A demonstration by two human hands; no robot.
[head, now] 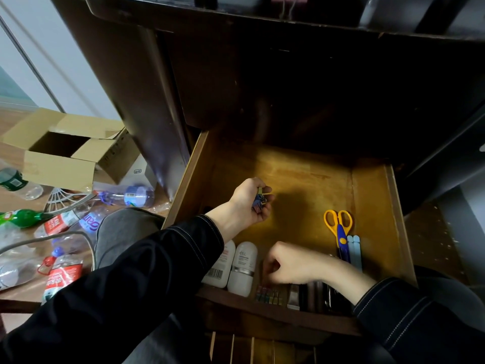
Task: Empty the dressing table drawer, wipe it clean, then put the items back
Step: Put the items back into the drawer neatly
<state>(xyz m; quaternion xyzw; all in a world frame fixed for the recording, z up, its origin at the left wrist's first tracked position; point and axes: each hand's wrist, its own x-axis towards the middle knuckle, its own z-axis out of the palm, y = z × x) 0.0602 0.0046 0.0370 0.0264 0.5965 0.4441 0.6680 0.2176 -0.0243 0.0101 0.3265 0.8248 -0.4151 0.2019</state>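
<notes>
The wooden drawer (301,169) is pulled out below the dark dressing table. My left hand (249,203) hovers over its left middle and grips a small bunch of coloured binder clips (259,202). My right hand (286,264) is curled near the front edge, fingers down over a row of coloured binder clips (269,294); whether it pinches one is hidden. Two white bottles (232,269) lie at the front left. Yellow-handled scissors (338,229) and pale blue sticks (354,250) lie at the right. Dark items (309,295) sit by the front wall.
An open cardboard box (70,151) stands on the floor at the left. Several plastic bottles (63,274) and a white fan grille (65,198) litter the floor beside my knee. The dark dressing table top (262,22) overhangs the drawer's back.
</notes>
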